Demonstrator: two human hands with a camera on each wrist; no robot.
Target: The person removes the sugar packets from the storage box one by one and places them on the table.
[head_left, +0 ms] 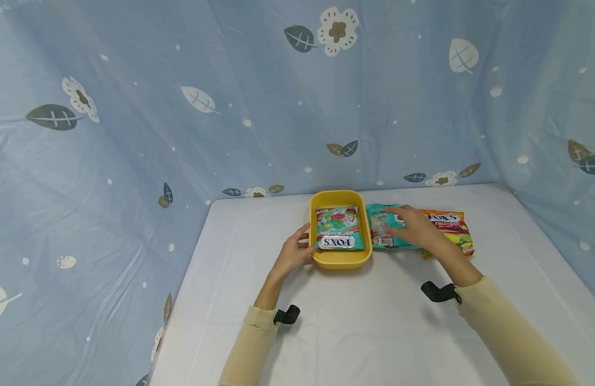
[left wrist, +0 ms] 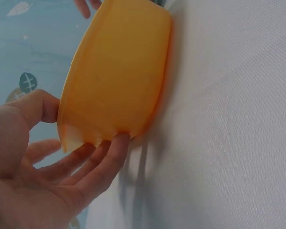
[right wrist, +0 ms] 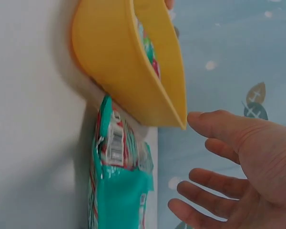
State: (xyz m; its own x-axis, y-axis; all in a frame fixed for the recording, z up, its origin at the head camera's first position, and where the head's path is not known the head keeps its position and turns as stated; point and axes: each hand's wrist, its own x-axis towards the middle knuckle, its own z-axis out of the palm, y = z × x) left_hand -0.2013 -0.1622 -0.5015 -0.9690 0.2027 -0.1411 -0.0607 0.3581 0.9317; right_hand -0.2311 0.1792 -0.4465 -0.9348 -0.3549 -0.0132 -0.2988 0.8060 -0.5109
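Observation:
My left hand (head_left: 293,254) holds the left side of a yellow plastic tub (head_left: 342,261), thumb at its rim and fingertips against the outer wall in the left wrist view. In the tub lies a teal Fox's Mint Blossom candy bag (head_left: 337,229), its lettering upside down in the head view. My right hand (head_left: 417,228) hovers over a second teal candy bag (left wrist: 157,2) (right wrist: 121,191), back label and barcode showing, right beside the tub. Its fingers are spread with nothing between them. An orange Fox's fruits candy bag (head_left: 450,228) lies farther right, partly behind my right hand and wrist.
Everything stands on a white-covered table (head_left: 355,327). A blue patterned curtain (head_left: 258,107) hangs along its back and sides. Black wrist cameras (head_left: 439,292) sit on both forearms.

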